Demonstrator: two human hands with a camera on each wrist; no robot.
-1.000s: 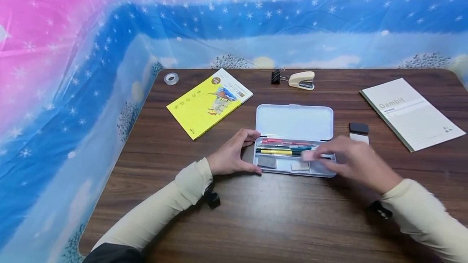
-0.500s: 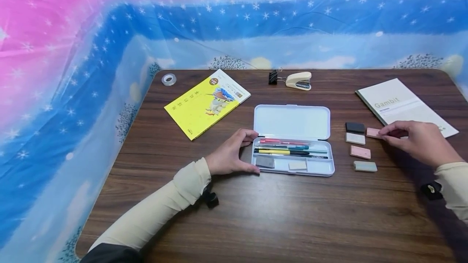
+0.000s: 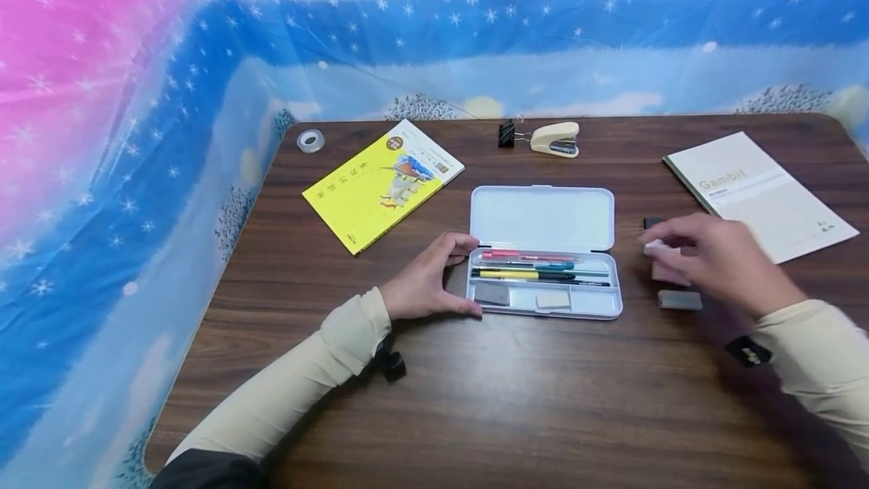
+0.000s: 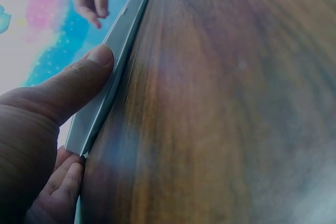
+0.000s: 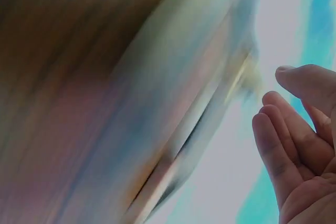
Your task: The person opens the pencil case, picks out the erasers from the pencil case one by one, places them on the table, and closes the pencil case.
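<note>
At the centre of the frame, the left end of a translucent white plastic pencil case point(image 3: 597, 306) is gripped between the thumb and fingers of the left hand point(image 3: 428, 278). At right of centre, the right hand point(image 3: 713, 259) is held over the erasers; in the right wrist view its thumb is spread apart from loosely extended fingers. A black rectangular eraser point(image 3: 652, 223) and a pink block eraser point(image 3: 670, 273) are partly covered by it, and a pale grey-green block eraser point(image 3: 680, 299) is left in sight just below. Between these and the case's right edge, a narrow strip of the dark brown wood surface point(image 3: 516, 398) is shown.

The case's lid is raised toward the top; slim coloured pens point(image 3: 523, 275) are laid along its long compartment, and a grey block eraser point(image 3: 492, 293) and a white block eraser point(image 3: 553, 299) are set below them. Below the case, a broad stretch of bare wood is seen. Near the surface's far edge are placed a cream stapler point(image 3: 555, 139) and a black metal binder clip point(image 3: 506, 134).
</note>
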